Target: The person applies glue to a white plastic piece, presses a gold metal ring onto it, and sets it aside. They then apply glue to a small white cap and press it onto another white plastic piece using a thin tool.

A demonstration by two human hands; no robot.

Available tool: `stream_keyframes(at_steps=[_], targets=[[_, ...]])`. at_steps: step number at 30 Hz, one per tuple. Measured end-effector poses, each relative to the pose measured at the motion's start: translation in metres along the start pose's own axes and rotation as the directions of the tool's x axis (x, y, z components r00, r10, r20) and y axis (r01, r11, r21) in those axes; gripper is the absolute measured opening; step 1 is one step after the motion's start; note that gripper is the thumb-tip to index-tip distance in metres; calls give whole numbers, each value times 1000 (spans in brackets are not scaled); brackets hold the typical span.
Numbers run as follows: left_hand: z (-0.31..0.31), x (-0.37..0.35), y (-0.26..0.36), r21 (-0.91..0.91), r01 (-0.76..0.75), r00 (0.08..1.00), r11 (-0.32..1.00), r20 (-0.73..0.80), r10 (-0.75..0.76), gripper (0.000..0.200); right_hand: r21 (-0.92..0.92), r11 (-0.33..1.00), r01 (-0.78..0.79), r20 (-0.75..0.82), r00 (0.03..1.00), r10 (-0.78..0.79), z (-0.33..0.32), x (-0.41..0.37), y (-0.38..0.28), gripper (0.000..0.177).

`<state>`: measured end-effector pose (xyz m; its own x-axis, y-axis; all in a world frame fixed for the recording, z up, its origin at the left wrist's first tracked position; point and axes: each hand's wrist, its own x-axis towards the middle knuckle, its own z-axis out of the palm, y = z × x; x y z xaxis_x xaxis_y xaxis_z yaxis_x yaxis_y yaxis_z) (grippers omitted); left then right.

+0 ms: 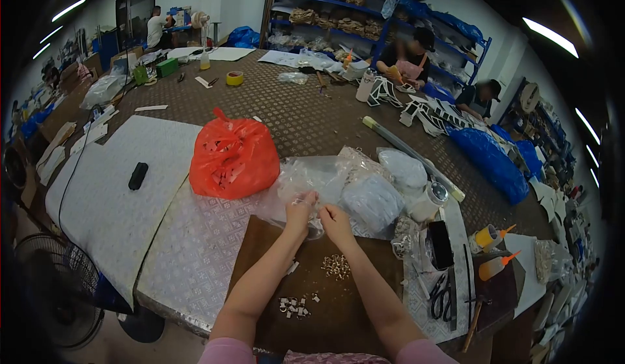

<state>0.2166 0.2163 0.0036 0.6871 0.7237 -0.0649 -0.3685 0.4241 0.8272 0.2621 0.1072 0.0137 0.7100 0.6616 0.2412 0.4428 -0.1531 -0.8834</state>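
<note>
My left hand [301,211] is closed at the near edge of a clear plastic bag [312,173], its fingers seemingly gripping the thin plastic. Close beside it on the right, my right hand [335,221] is curled closed; what its fingers hold is too small to make out. Below both hands lies a brown board [263,309]. On it are a pile of small gold-coloured metal pieces [336,267] and, nearer to me, a cluster of small silver and white pieces [294,307].
A red plastic bag [234,156] stands left of my hands, with stuffed clear bags [372,201] to the right. Scissors [441,302], a black box [440,245], glue bottles [493,268] and a hammer [474,325] lie at right. Two people [411,58] work across the table.
</note>
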Motion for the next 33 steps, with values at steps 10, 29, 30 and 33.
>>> stream_keyframes(at_steps=[10, 29, 30, 33], targets=[[-12, 0, 38, 354, -176, 921, 919, 387, 27, 24, 9, 998, -68, 13, 998, 68, -38, -15, 5, 24], [-12, -11, 23, 589, -393, 815, 706, 579, -30, 17, -594, 773, 223, 195, 972, -131, -65, -9, -29, 20], [-12, -11, 23, 609, -371, 817, 701, 573, -66, 18, -596, 772, 222, 201, 972, -124, -66, -10, -34, 20], [-9, -16, 34, 636, -381, 809, 671, 581, -91, 20, -591, 773, 229, 215, 969, -123, -68, -12, -42, 19]])
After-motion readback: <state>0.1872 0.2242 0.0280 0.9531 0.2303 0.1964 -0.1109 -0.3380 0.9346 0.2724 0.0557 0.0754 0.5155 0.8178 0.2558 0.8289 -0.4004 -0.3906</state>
